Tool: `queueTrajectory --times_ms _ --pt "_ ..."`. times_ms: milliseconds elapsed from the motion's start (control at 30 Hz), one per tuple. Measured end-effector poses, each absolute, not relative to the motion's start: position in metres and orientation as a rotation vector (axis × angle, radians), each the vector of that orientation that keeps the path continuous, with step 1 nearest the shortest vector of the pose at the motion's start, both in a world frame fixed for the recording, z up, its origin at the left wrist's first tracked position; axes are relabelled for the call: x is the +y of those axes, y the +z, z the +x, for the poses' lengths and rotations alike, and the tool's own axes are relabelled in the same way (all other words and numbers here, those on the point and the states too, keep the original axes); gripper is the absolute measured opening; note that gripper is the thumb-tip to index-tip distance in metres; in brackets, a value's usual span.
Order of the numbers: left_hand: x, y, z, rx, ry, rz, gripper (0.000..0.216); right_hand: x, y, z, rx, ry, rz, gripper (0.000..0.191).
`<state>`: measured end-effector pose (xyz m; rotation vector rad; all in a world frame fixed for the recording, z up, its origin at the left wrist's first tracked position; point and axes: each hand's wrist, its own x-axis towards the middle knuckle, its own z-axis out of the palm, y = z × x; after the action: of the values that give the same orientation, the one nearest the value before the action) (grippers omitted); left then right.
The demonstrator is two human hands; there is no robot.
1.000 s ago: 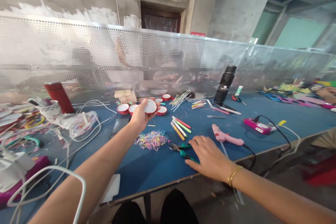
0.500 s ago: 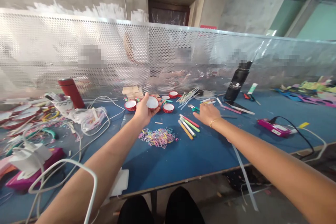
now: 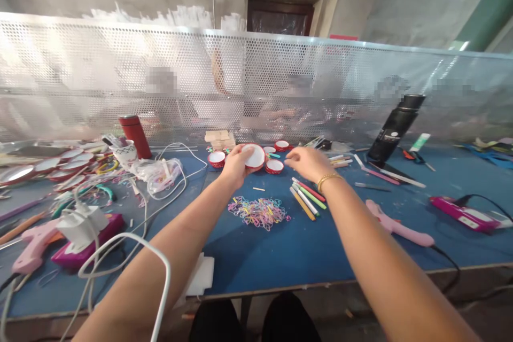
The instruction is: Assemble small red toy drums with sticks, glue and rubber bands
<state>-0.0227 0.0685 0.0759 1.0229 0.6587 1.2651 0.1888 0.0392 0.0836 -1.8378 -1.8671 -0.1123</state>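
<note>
My left hand (image 3: 237,165) grips a small red-rimmed drum (image 3: 254,156), its round white face tilted up toward me, thumb at the rim. Just to its right is my right hand (image 3: 308,163), with fingers curled and fingertips together. Whatever those fingertips may hold is too small to make out. Similar small drums stand behind and beside the held one: one red drum (image 3: 217,158) on the left, another (image 3: 274,166) between my hands, and one (image 3: 282,145) farther back. Nearer me lie a pile of colourful rubber bands (image 3: 258,212) and several marker pens (image 3: 308,197).
A red flask (image 3: 135,136), a cup of pens (image 3: 123,154) and white cables occupy the left. On the right are a black bottle (image 3: 395,131), a pink glue gun (image 3: 398,224) and a magenta power strip (image 3: 460,214). A perforated metal screen (image 3: 192,80) runs along the back.
The view has turned a little left. My right hand has come away from the sticks and tools on the right, closer to the drum, its fingers now curled. My left hand still holds the drum.
</note>
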Motion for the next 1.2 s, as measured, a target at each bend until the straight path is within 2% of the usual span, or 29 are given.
queueTrajectory --times_ms 167,400,633,800,1033,1200 --pt "0.075 0.076 -0.028 0.701 1.417 1.089 0.015 0.047 0.056 0.12 -2.13 0.377 -1.373 0.016" --pt "0.084 0.072 -0.03 0.883 1.538 1.042 0.018 0.048 0.023 0.071 -2.417 0.211 -1.276 0.016" --pt "0.085 0.071 -0.032 0.894 1.564 1.076 0.018 0.046 0.007 0.058 -2.406 0.218 -1.296 0.016" --pt "0.088 0.068 -0.035 0.895 1.482 1.17 0.015 0.044 0.012 0.077 -2.256 0.383 -1.282 0.012" --pt "0.095 0.06 -0.041 0.899 1.442 1.295 0.034 0.055 0.027 0.116 -2.053 0.673 -1.209 0.014" --pt "0.096 0.055 -0.04 0.93 1.384 1.378 0.008 0.059 0.038 0.133 -1.834 0.647 -1.143 0.013"
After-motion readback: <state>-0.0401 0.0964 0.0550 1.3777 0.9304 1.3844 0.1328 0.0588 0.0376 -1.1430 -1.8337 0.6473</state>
